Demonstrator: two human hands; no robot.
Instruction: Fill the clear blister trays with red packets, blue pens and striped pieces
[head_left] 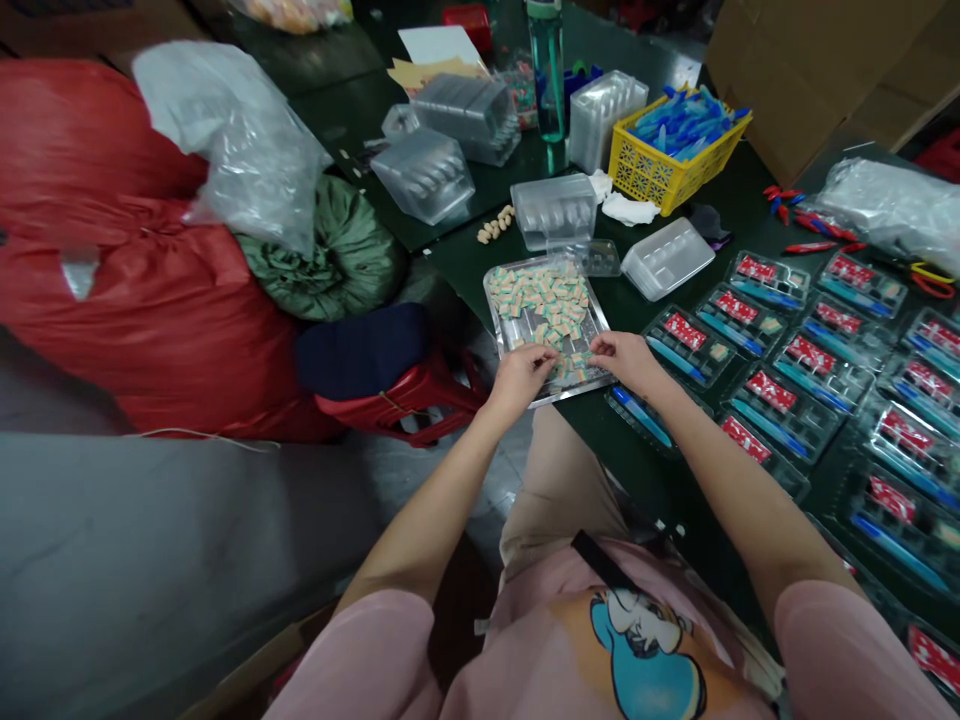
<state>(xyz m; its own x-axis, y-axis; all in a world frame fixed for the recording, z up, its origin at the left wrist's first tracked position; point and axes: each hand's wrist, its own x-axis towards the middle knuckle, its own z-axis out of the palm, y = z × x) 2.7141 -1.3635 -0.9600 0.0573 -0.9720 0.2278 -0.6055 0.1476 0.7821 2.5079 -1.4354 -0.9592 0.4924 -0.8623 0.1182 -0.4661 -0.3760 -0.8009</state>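
Note:
A shiny metal tray point(504, 330) full of small pale wrapped erasers point(544, 295) lies at the near edge of the dark green table. My left hand point(519, 376) rests on the tray's near edge, fingers curled and pinched among the erasers. My right hand point(622, 357) is beside it at the tray's near right corner, fingers pinched together on some erasers. To the right lie several clear blister trays point(780, 380), each with a red label and a blue pen.
A yellow basket point(660, 165) of blue pens stands at the back, with stacks of empty clear blister trays point(555, 208) and a green water bottle point(547, 75). A big red sack point(112, 260), plastic bags and a red stool point(405, 400) crowd the left.

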